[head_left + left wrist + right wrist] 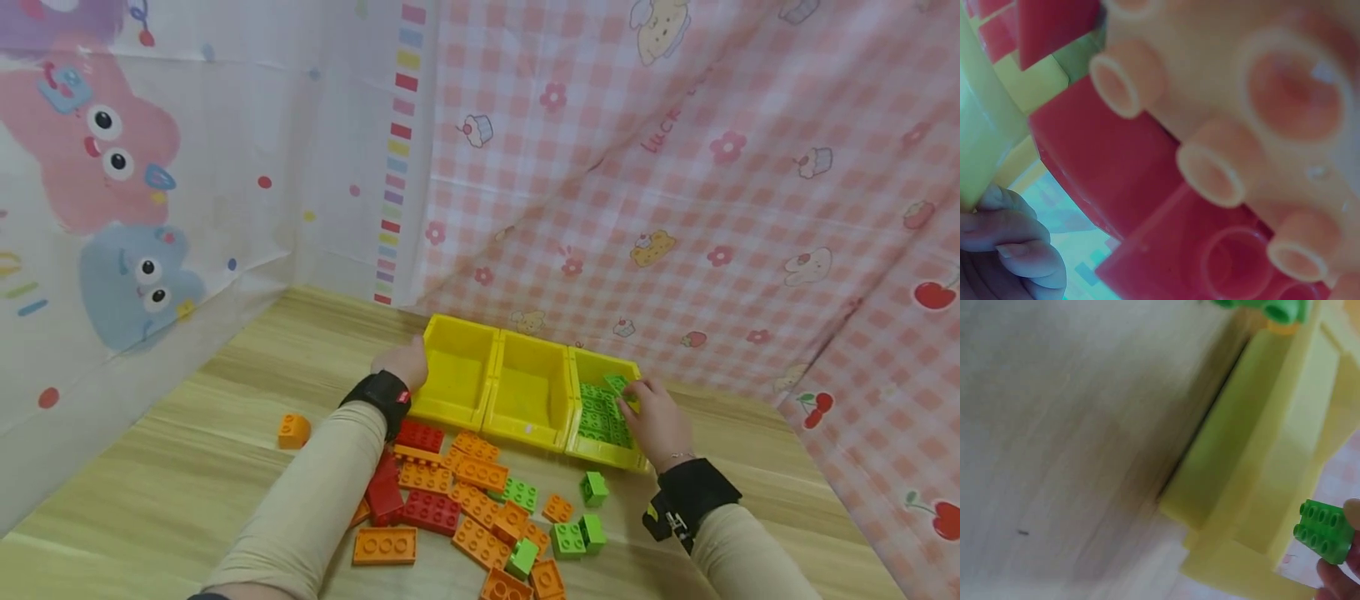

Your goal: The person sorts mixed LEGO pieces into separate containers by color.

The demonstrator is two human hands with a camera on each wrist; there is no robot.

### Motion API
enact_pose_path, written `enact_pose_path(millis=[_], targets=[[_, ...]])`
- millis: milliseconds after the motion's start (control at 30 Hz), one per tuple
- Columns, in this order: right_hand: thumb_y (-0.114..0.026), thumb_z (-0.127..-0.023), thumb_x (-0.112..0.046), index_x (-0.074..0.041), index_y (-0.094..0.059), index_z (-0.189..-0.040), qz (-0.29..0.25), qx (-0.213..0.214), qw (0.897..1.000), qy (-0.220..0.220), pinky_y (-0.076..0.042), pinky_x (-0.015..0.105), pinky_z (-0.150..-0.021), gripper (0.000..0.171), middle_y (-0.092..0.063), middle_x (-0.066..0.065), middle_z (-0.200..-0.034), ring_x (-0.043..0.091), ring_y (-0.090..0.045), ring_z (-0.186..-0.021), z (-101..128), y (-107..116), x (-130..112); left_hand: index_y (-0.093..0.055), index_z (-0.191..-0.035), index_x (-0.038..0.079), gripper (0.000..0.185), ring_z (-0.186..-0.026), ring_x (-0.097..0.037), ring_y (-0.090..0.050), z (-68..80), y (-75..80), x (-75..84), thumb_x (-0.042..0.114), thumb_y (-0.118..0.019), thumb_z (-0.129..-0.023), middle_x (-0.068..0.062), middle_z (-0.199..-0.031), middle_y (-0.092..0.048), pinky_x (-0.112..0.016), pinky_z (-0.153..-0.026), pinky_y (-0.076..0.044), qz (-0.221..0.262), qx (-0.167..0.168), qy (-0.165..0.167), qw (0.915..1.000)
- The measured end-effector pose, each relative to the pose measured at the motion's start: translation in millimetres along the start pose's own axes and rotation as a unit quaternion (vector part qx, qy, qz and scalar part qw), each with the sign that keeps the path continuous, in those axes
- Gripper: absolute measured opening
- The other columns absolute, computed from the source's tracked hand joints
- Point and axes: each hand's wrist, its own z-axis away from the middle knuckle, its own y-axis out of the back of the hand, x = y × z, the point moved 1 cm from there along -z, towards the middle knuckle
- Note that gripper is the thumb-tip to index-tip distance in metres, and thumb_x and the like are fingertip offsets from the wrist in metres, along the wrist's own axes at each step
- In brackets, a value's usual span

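My left hand [402, 364] grips the outer left wall of a yellow three-compartment bin [491, 385]; its curled fingers [1029, 250] show against the yellow plastic in the left wrist view. Over the right compartment, my right hand [662, 423] pinches a green eight-stud toy building brick [1325, 531] between thumb and fingers. Beneath it, more green bricks [596, 412] lie packed in that compartment. The left and middle compartments show bare yellow floors.
In front of the bin lies a loose pile of orange bricks [480, 542], red bricks [431, 511] and several green bricks [568, 540]. One orange brick [293, 431] sits apart at the left. Printed curtains [570, 167] hang close behind the bin.
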Motion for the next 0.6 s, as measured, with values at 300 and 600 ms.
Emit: enact_pose_path(millis=[300,600], targets=[[-0.077,-0.076,-0.011,-0.004,-0.065,-0.078,0.069,-0.024,0.997,0.011,-0.046,0.042,-0.062,0.014,-0.057,0.009,-0.077,0.026,-0.056,-0.067,-6.3,-20.4,12.0,-0.029,-0.143,0.004,0.045,-0.089,-0.033,-0.062,-4.2,-7.3,-1.2,0.017,-0.036,-0.100,-0.020,-0.103,-0.064,-0.048,-0.078,-0.048,-0.003,-0.004,0.002,1.0000],[-0.078,-0.073,-0.007,-0.003,-0.067,-0.076,0.076,-0.037,0.994,0.063,-0.042,0.047,-0.079,0.012,-0.061,0.011,-0.077,0.034,-0.054,-0.085,-10.7,-32.1,20.1,-0.028,-0.143,0.004,0.045,-0.092,-0.034,-0.062,-7.3,-5.4,-4.1,0.018,-0.035,-0.101,-0.021,-0.106,-0.063,-0.049,-0.079,-0.048,0.009,-0.001,0.005,0.9999]])
